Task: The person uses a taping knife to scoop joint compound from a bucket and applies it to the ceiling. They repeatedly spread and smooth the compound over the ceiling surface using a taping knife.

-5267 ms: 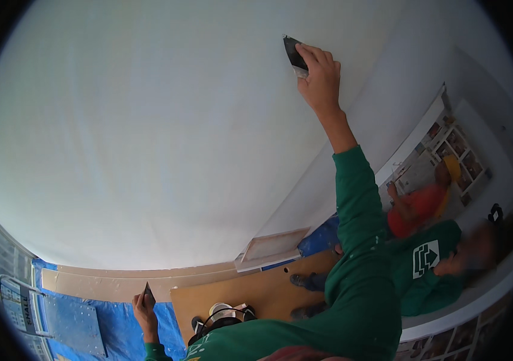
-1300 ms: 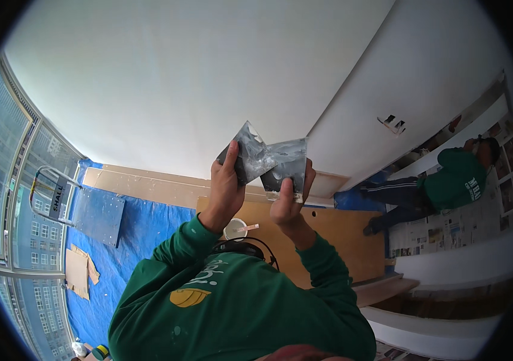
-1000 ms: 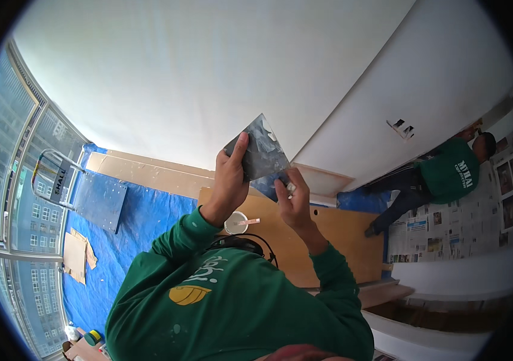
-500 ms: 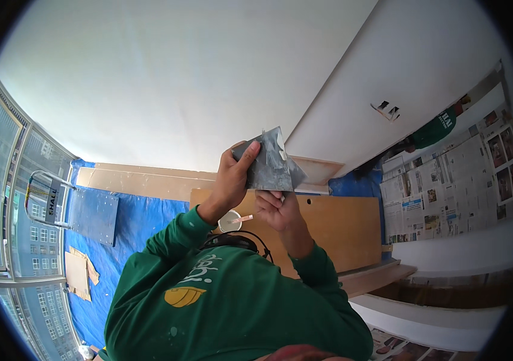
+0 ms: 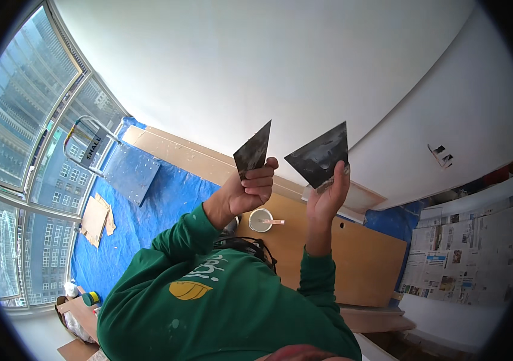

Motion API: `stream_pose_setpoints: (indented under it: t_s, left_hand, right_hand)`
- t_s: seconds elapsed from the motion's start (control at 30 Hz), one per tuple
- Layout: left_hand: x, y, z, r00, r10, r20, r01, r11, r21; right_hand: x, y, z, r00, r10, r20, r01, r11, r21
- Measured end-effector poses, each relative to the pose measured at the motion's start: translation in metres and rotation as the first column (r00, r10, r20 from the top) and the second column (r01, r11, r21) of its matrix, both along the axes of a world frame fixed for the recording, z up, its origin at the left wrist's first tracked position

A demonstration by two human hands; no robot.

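the person's left hand [image 5: 247,191] was closed in a narrow grip around the lower end of a dark grey, four-cornered metal scraper blade [image 5: 254,149], the fingers curled in and the sharpest corner pointing up. the right hand [image 5: 328,195] was holding a broader dark metal scraper blade with whitish smears [image 5: 321,153] by its lower part; the thumb lay against its lower right edge, and the other fingers were mostly hidden. both blades were raised, side by side and apart from each other.

below the hands, a round white bucket [image 5: 261,220] was near the left end of a flat brown wooden board [image 5: 365,265], with a thin pale stick [image 5: 273,222] reaching over the bucket's right rim. a dark round hole [image 5: 342,225] showed near the board's far edge. left of the board was a crumpled blue plastic sheet [image 5: 178,210]; a flat blue-grey platform with a bent metal handle [image 5: 130,171] was at the sheet's far left corner, and torn brown cardboard [image 5: 94,222] lay by its left edge.
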State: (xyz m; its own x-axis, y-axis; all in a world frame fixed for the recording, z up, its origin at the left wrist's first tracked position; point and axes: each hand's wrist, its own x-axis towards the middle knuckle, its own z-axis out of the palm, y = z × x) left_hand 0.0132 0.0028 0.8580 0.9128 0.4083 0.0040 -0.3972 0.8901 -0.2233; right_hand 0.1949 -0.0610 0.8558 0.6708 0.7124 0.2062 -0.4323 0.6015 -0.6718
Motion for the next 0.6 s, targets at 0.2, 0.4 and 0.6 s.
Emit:
stream_pose_setpoints:
  t_s: [0.2,0.4,0.6]
  left_hand:
    - [-0.012,-0.020,0.002,0.989,-0.133,0.065,0.138,0.986,-0.090]
    - [-0.025,0.028,-0.055,0.704,0.491,-0.514,-0.245,0.846,0.473]
    - [-0.034,0.084,-0.033,0.210,0.913,-0.351,-0.403,0.408,0.819]
  right_hand:
    - [-0.019,0.036,-0.028,0.961,0.261,-0.095,-0.271,0.956,-0.111]
    - [-0.062,0.009,-0.006,0.964,0.263,0.029,-0.258,0.959,-0.116]
    - [-0.077,0.029,-0.040,0.988,-0.154,-0.016,0.148,0.971,-0.186]
